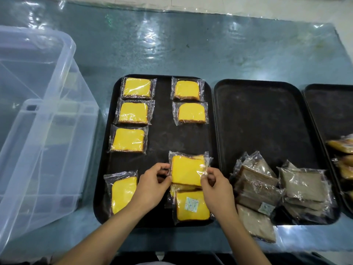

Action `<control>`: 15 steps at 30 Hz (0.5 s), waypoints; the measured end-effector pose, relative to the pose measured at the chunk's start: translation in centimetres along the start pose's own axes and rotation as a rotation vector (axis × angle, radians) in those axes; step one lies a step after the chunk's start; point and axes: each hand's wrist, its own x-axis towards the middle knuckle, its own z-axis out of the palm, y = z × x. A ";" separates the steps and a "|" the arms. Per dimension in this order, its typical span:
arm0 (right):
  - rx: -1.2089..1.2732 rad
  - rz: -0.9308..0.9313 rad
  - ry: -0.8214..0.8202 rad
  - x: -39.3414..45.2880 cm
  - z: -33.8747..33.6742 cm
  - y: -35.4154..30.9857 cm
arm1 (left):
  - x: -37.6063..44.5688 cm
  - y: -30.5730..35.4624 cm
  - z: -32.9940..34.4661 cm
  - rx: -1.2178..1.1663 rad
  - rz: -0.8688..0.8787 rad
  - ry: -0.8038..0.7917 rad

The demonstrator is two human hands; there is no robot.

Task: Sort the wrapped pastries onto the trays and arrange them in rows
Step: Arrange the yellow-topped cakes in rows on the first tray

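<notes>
Fingers of the left hand (152, 181) and right hand (215, 185) pinch opposite wrapper edges of a yellow pastry (186, 172), holding it flat just above the pile (191, 203) beneath them, probably to carry it beyond the fingertips into the tray's (162, 134) unfinished right row.

- Bright, even light falls from overhead; colours read clearly and nothing is lost in darkness.
- Strong white glare streaks the clear plastic sheet (152, 41) covering the surface (248, 60), most heavily along the far edge.
- Small highlights glint on the pastry wrappers (188, 170) and on the clear bin (38, 111) at left.
- Shadows are soft and short, tucked under the hands (150, 180) and the wrapped stacks.
- The black trays (267, 121) look matte, with scuffs showing.
- Wide-angle distortion bows the tray edges and bin outward.
- Focus is sharp at centre and slightly softer toward the corners.
</notes>
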 end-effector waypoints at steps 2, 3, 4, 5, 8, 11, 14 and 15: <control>0.037 -0.043 0.019 0.5 0.3 -0.6 | 0.6 0.6 -0.1 0.010 0.026 0.011; 0.054 -0.066 0.035 0.9 0.3 -1.0 | 1.1 0.9 -0.2 0.023 0.037 0.017; 0.065 -0.082 0.051 1.5 0.1 -1.5 | 1.6 1.4 -0.2 0.033 0.050 0.024; 0.075 -0.094 0.062 2.3 0.0 -1.9 | 2.3 1.9 -0.3 0.040 0.062 0.030; 0.082 -0.124 0.094 5.2 -0.9 -3.5 | 4.5 3.8 -0.3 0.047 0.101 0.029; -0.029 -0.109 0.065 8.5 -1.2 -4.4 | 7.1 4.8 0.1 0.109 0.078 -0.025; -0.318 -0.115 0.045 10.1 -1.0 -4.2 | 8.4 4.1 0.8 0.281 0.083 -0.055; -0.358 -0.170 0.075 10.1 -0.8 -4.1 | 8.4 3.8 1.1 0.329 0.103 -0.065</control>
